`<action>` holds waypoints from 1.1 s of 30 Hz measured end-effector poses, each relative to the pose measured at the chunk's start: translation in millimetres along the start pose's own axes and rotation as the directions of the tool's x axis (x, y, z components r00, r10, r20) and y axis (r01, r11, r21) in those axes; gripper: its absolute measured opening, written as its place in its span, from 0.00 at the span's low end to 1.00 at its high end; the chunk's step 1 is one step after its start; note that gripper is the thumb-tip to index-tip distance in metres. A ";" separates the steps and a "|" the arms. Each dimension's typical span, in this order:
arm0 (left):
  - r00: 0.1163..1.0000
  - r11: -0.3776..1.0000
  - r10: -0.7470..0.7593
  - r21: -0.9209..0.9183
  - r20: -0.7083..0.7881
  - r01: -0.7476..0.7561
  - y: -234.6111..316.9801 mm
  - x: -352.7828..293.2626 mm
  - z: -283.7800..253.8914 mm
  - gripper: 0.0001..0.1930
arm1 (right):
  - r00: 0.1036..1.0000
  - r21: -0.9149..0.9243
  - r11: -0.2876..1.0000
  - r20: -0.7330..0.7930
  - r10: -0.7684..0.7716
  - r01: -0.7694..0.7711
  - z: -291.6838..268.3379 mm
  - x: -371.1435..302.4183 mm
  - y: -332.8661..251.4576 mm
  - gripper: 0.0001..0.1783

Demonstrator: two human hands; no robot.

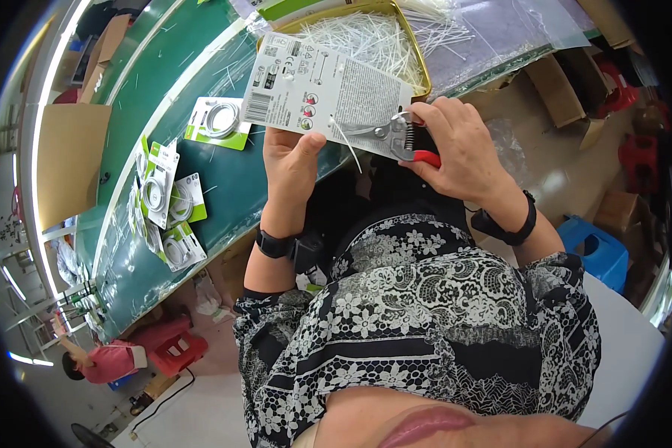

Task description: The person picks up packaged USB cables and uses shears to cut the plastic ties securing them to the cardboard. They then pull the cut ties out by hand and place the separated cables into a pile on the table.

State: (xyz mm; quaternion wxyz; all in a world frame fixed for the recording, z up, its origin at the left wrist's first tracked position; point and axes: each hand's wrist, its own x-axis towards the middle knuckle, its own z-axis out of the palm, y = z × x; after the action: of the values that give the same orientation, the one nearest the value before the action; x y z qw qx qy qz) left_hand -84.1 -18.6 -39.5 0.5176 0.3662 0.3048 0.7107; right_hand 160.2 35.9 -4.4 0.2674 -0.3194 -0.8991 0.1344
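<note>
Card [321, 97] pinched in your left hand [290, 159], apparently steadied so cutters [384, 134], handles clasped in your right hand [455, 144], reach tie [349, 145].

L hand [290, 166] up w/ thumb [307, 147] pinching, R hand [459, 145] curled, forearms [269, 270] well apart.

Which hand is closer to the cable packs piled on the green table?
Left. The left hand holds the printed card, to the right of the piled packs; the right hand, on the red-handled cutters, is farther right.
</note>
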 end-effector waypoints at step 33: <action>0.977 0.992 -0.023 0.113 -0.211 0.048 10.3 2.2 7.4 0.22 | 0.994 0.107 0.993 0.101 0.039 -0.050 -8.9 4.2 -1.8 0.31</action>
State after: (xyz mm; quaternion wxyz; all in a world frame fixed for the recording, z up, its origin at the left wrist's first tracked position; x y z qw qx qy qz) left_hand -83.6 -19.0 -26.7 0.4728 0.3136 0.4052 0.7169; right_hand 161.7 37.9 5.3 0.2367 -0.3172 -0.8952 0.2048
